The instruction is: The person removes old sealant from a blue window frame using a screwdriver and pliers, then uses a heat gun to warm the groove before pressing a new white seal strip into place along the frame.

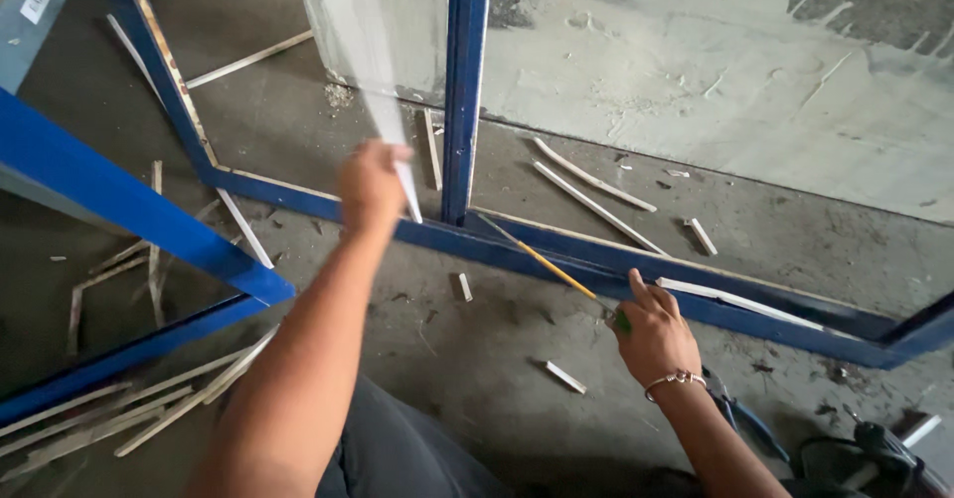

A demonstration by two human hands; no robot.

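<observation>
Bare forearms; beaded bracelet (676,381) on right wrist; dark trousers (397,453).

The bare left arm stretches forward and up, its left hand (371,186) closed in a fist, knuckles away from the camera. The right hand (651,334) sits lower, fingers curled shut, thumb extended, a thin beaded bracelet (676,381) circling the wrist.
</observation>
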